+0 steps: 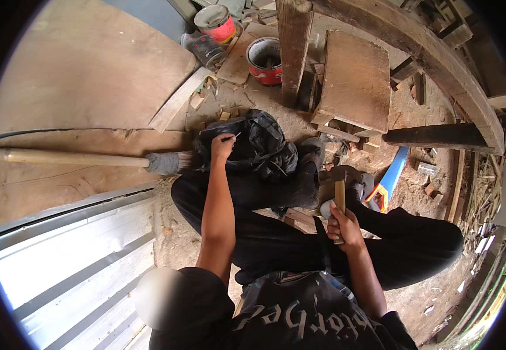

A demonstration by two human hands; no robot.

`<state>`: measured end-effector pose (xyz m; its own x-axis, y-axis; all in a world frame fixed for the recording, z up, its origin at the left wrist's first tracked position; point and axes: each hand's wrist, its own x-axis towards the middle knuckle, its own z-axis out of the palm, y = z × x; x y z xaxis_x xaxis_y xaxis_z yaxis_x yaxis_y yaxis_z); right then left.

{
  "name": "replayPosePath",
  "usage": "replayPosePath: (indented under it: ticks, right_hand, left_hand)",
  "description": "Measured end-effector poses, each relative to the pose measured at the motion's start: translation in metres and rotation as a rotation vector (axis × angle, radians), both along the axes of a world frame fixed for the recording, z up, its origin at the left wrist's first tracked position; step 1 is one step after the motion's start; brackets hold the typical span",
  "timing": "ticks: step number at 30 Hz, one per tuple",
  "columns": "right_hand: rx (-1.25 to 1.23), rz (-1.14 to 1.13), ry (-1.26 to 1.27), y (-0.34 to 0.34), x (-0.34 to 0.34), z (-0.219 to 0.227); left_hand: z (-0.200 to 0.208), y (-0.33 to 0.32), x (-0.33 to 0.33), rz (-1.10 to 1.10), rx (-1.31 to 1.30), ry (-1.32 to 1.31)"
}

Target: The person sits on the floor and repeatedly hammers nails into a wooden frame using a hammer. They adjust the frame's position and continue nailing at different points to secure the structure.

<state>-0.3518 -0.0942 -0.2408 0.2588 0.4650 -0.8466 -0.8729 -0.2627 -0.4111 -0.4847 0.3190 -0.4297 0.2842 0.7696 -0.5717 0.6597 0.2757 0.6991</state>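
Note:
My right hand (346,226) is wrapped round the wooden handle of a hammer (339,195), its head pointing away from me above my folded legs. Fingers pinched together, my left hand (224,146) holds a small thin pale piece, perhaps a nail; it is too small to tell. That hand is over the edge of a crumpled black plastic bag (270,140), whose contents I cannot make out. Beyond my right foot, a handsaw (394,169) with a blue blade and an orange and white handle lies on the ground.
A long-handled brush (78,157) lies to the left beside plywood sheets (84,70). Paint cans, including an open red one (264,74), stand at the back. A small wooden stool (355,81) and heavy timber beams (428,44) are at back right. Wood offcuts litter the ground.

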Motion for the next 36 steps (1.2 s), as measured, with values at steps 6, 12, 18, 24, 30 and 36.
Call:
replayPosePath:
  ticks: [6, 12, 18, 24, 30, 36]
  right_hand:
    - [0.027, 0.04, 0.056, 0.0, -0.01, 0.007]
    - [0.098, -0.083, 0.088, -0.015, 0.0, 0.009]
    - [0.216, -0.3, 0.129, -0.056, 0.009, -0.019]
    - [0.212, -0.418, 0.146, -0.09, 0.026, -0.039]
    - [0.206, -0.422, 0.057, -0.1, 0.051, -0.033]
    - [0.21, -0.42, 0.041, -0.106, 0.067, -0.04]
  left_hand:
    - [0.055, -0.026, -0.021, 0.164, -0.104, -0.337]
    - [0.116, -0.128, 0.035, 0.007, -0.262, -0.583]
    - [0.187, -0.201, 0.13, -0.384, -0.345, -0.684]
    - [0.367, -0.301, 0.242, -0.865, -0.086, -0.861]
    - [0.464, -0.331, 0.387, -0.923, 0.753, -1.239]
    - [0.448, -0.334, 0.452, -0.997, 0.587, -1.03]
